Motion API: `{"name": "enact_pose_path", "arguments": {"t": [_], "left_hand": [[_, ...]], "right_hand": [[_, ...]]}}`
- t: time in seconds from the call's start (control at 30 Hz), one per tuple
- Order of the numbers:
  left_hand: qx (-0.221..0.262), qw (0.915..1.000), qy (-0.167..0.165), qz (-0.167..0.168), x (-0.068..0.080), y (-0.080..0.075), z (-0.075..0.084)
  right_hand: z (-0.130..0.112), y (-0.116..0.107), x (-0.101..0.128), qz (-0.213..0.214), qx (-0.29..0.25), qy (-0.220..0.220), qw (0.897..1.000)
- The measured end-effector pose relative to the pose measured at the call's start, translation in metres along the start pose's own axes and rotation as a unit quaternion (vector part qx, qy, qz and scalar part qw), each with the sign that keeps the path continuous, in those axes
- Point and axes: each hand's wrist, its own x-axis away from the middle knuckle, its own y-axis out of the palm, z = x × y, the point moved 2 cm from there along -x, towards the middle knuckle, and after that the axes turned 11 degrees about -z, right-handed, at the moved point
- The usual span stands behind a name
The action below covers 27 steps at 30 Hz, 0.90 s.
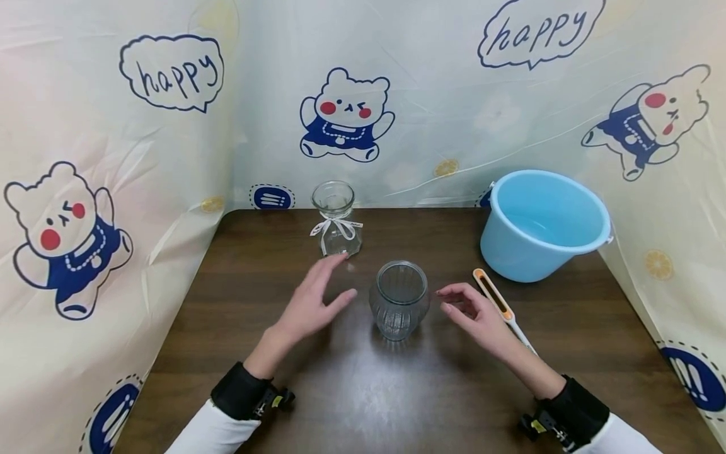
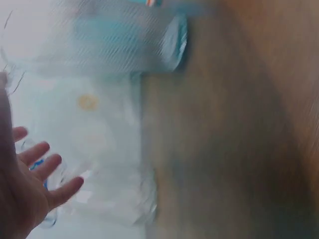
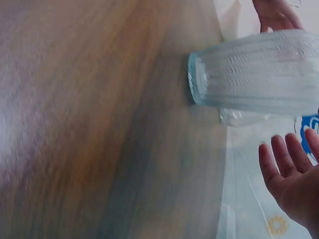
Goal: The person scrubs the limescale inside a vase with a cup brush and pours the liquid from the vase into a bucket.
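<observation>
A ribbed clear glass jar point(image 1: 399, 300) stands upright in the middle of the dark wooden table point(image 1: 351, 391). My left hand point(image 1: 317, 301) hovers just left of it, fingers spread and holding nothing. My right hand point(image 1: 473, 311) sits just right of the jar, fingers relaxed and apart from the glass. The right wrist view shows the jar point(image 3: 254, 73) close by, with my right hand's fingers point(image 3: 286, 162) beside it and the other hand point(image 3: 275, 14) beyond. In the blurred left wrist view the jar point(image 2: 114, 42) appears above my spread left hand point(image 2: 30, 191).
A second glass jar with a white ribbon bow point(image 1: 336, 219) stands at the back, near my left fingertips. A light blue bucket point(image 1: 541, 222) sits at the back right. An orange-and-white peeler-like tool point(image 1: 499, 304) lies beside my right hand. Cartoon-printed sheeting point(image 1: 113, 157) walls the table.
</observation>
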Motion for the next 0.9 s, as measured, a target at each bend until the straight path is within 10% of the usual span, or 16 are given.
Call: {"name": "enact_pose_path", "arguments": {"t": [0.4, 0.9], "left_hand": [[-0.139, 0.9832, -0.118, 0.016, 0.014, -0.04, -0.037], [-0.145, 0.9832, -0.106, 0.029, 0.017, -0.038, -0.043]], "right_hand": [[0.009, -0.032, 0.011, 0.023, 0.039, 0.046, 0.998], [0.017, -0.069, 0.02, 0.027, 0.168, 0.128, 0.977]]}}
